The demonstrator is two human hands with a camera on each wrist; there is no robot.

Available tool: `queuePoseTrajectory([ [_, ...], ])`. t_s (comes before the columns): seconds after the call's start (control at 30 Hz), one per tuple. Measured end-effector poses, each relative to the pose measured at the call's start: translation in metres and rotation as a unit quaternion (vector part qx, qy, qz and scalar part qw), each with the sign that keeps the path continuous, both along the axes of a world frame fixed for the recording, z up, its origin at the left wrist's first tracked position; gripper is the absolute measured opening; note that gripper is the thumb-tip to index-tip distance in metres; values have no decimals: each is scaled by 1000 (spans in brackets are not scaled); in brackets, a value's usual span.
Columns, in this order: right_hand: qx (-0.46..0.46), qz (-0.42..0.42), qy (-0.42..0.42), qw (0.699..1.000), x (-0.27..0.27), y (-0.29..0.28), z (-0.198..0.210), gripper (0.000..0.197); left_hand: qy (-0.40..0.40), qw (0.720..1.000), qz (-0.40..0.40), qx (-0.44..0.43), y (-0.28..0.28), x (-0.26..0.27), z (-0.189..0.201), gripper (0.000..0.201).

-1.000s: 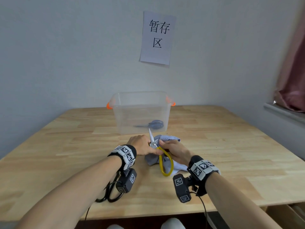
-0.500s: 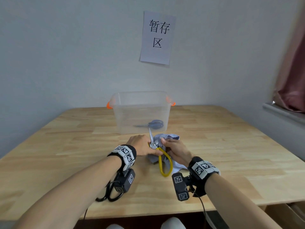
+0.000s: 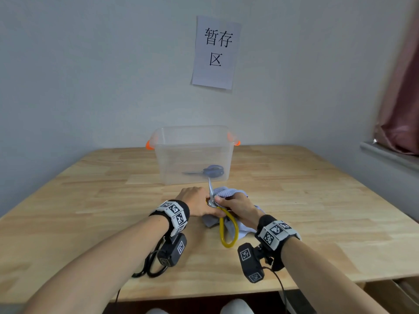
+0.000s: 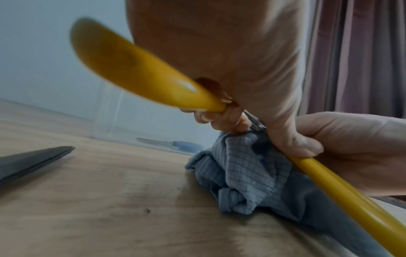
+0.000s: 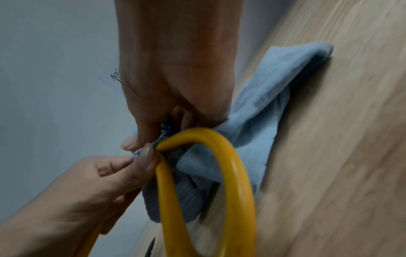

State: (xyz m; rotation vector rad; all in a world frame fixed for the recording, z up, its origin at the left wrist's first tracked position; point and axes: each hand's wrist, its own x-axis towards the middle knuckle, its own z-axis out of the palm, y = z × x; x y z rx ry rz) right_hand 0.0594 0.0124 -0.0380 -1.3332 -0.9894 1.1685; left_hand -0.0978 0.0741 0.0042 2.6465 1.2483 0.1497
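Scissors with yellow loop handles [image 3: 227, 232] are held above the wooden table [image 3: 317, 211], their steel blades [image 3: 210, 191] closed and pointing away from me. My left hand [image 3: 207, 201] pinches them at the pivot. My right hand [image 3: 221, 200] grips a crumpled light blue cloth [image 3: 226, 191] and presses it against the metal by the pivot. In the right wrist view, the right hand's fingertips [image 5: 131, 144] pinch cloth [image 5: 263, 113] onto the metal beside the handle [image 5: 237, 173]. The left wrist view shows the left hand's fingers [image 4: 228, 118] curled round the handle [image 4: 136, 69] above the cloth [image 4: 241, 173].
A clear plastic bin [image 3: 195, 137] with orange handles stands behind the hands and holds blue-handled scissors [image 3: 212, 171]. Black scissors [image 3: 149, 266] lie on the table under my left wrist. A paper sign [image 3: 215, 53] hangs on the wall, and a curtain [image 3: 403, 98] hangs at the right.
Almost nothing differs. My right hand has shifted the cloth slightly against the scissors near the pivot, while my left hand keeps the scissors in the same place.
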Motion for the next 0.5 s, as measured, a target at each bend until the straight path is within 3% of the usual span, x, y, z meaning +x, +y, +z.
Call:
queuePoseTrajectory([
  [0.23,9,-108,-48,993,-5,4,-4,26,6,1000,-2,21,1,8,-4,65],
  [0.5,-4,-154,-142,978,-9,12,-1,26,40,995,4,91,1,15,-8,71],
])
